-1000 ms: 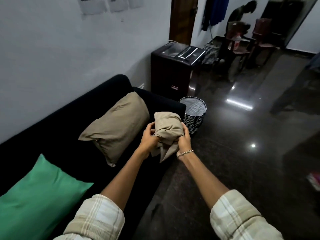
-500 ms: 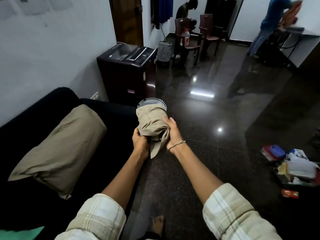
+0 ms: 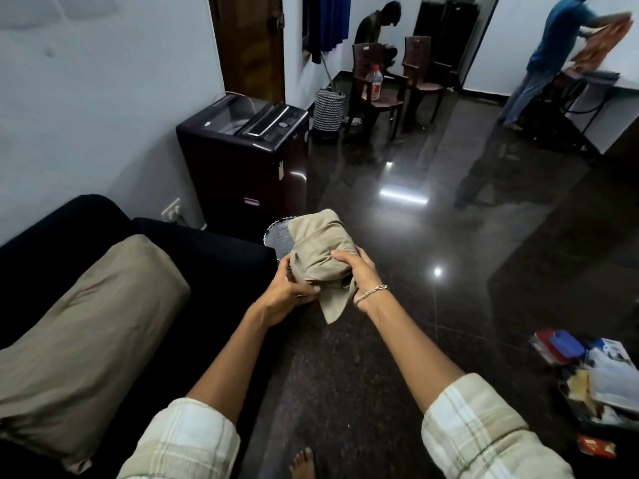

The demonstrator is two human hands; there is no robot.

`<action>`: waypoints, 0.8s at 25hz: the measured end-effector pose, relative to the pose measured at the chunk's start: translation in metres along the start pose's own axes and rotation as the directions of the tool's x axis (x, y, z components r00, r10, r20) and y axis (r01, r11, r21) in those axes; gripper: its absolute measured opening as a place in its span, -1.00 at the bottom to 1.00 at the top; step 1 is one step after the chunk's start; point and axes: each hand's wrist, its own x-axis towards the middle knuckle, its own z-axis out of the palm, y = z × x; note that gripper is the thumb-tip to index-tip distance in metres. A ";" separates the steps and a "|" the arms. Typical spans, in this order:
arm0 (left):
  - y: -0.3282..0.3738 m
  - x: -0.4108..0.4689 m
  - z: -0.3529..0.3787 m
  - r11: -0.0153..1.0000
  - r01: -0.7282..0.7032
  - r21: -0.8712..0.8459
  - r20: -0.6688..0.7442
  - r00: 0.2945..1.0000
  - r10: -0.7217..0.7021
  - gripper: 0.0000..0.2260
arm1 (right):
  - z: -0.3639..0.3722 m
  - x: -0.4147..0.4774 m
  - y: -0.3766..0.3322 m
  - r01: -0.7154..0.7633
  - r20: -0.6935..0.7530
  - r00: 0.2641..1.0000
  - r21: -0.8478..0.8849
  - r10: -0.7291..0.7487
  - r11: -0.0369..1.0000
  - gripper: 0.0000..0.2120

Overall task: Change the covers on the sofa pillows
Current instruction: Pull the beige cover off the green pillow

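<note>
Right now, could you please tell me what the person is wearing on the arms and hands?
The left sleeve and right sleeve are cream with faint checked stripes, ending near the elbows. A thin silver chain bracelet circles the wrist of the right hand; the left hand wears nothing visible.

Beige cover (image 3: 320,250); beige pillow (image 3: 90,326); black sofa (image 3: 214,250); zigzag black-white basket (image 3: 328,110); cream plaid sleeves (image 3: 477,437).

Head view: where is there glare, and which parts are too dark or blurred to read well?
In the head view, bright reflections glare on the polished dark floor; the black sofa loses nearly all detail in the dim light; the beige cover is sharp; the person in blue at far right is softly blurred; straight lines bend near the edges.
</note>
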 end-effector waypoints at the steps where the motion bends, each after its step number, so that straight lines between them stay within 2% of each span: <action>1: 0.008 0.005 -0.011 0.998 0.063 -0.004 0.083 0.995 -0.062 -0.08 | -0.004 0.008 -0.005 -0.007 0.014 1.000 -0.014 0.008 1.000 -0.51; 3: 0.032 0.043 -0.034 0.992 0.099 -0.073 0.083 0.992 -0.093 0.02 | -0.003 0.048 -0.022 -0.052 0.058 0.997 -0.051 0.055 0.997 -0.50; 5: 0.054 0.081 -0.041 0.981 0.060 -0.185 -0.039 0.997 -0.069 0.01 | -0.001 0.085 -0.039 -0.110 0.136 0.983 -0.117 0.126 0.987 -0.52; 6: 0.062 0.097 -0.042 0.980 0.026 -0.196 -0.095 0.994 -0.046 -0.07 | 0.001 0.100 -0.045 -0.121 0.196 0.969 -0.162 0.152 0.979 -0.53; 8: 0.074 0.132 -0.034 0.986 -0.065 -0.151 -0.210 0.977 0.032 -0.41 | 0.007 0.134 -0.056 -0.109 0.236 0.959 -0.194 0.154 0.975 -0.44; 10: 0.079 0.166 -0.024 0.976 -0.136 -0.169 -0.389 0.919 0.061 -0.78 | 0.005 0.181 -0.057 -0.132 0.129 0.981 -0.097 0.144 0.986 -0.27; 11: 0.079 0.184 -0.020 0.968 -0.160 -0.195 -0.470 0.881 0.051 -0.88 | 0.003 0.201 -0.058 -0.155 0.099 0.983 -0.002 0.154 0.988 -0.26; 13: 0.075 0.215 -0.008 0.950 -0.195 -0.243 -0.579 0.815 0.020 -0.86 | 0.004 0.226 -0.064 -0.227 0.070 0.973 0.085 0.222 0.970 -0.37; 14: 0.068 0.234 -0.004 0.954 -0.204 -0.220 -0.620 0.784 0.025 -0.83 | 0.004 0.240 -0.066 -0.269 0.057 0.962 0.062 0.266 0.961 -0.39; 16: 0.047 0.262 0.007 0.975 -0.202 -0.097 -0.649 0.755 0.092 -0.64 | 0.002 0.266 -0.064 -0.296 0.043 0.954 0.030 0.295 0.955 -0.35; 18: 0.024 0.297 0.017 0.985 -0.169 0.030 -0.661 0.736 0.147 -0.43 | -0.001 0.300 -0.060 -0.286 0.044 0.957 -0.058 0.288 0.957 -0.34; 20: 0.011 0.332 0.019 0.986 -0.107 0.131 -0.717 0.676 0.169 -0.30 | -0.005 0.337 -0.055 -0.292 0.061 0.949 -0.199 0.309 0.936 -0.28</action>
